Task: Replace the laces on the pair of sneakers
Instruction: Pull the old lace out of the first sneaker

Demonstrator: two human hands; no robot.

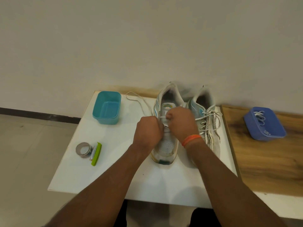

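Both your hands work over the left sneaker (166, 145), which stands on the white table (114, 177) with its toe toward you and heel toward the wall; its long axis runs straight away from you. Your left hand (148, 131) is clenched at the shoe's left edge, apparently on the lace (139, 99) that trails off up and left across the table; the pinch itself is hidden. Your right hand (179, 122), orange band (191, 139) at the wrist, curls its fingers over the tongue at the mid eyelets, seemingly pinching lace there.

The right sneaker (205, 122) sits just beside, parallel, fully laced, ends loose. Spare laces lie in the blue tray (275, 130), well apart to the right. Teal tub (106, 107) and tape roll (83, 149) to the left.

Judgement: the lace comes out across the shoe, sideways to its axis, toward your left hand; the right hand is nearer the eyelets.
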